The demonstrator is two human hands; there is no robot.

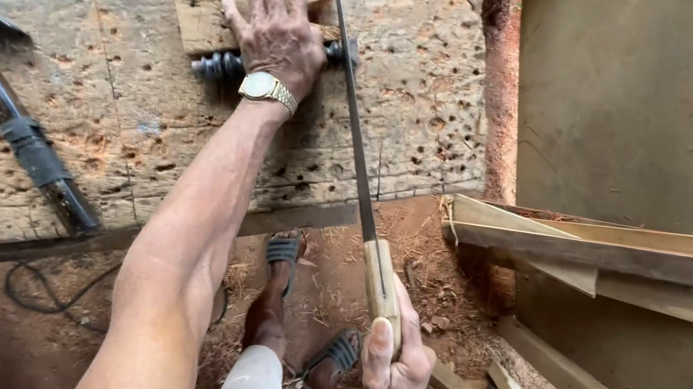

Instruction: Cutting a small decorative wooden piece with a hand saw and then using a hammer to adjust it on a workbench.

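My left hand (277, 29), with a gold wristwatch on the wrist, presses down on a dark turned wooden spindle (219, 67) that lies against a small wooden block (198, 19) on the worn workbench (107, 118). My right hand (394, 372) grips the pale wooden handle of a handsaw (354, 124). The thin blade runs up from the handle and crosses the spindle's right end beside my left hand. Most of the spindle is hidden under my palm.
A claw hammer (13, 119) with a taped handle lies on the bench at left. Wooden planks (606, 255) lean at right, with more offcuts by my sandalled feet (281, 253). A black cable (39, 297) lies on the dirt floor with sawdust.
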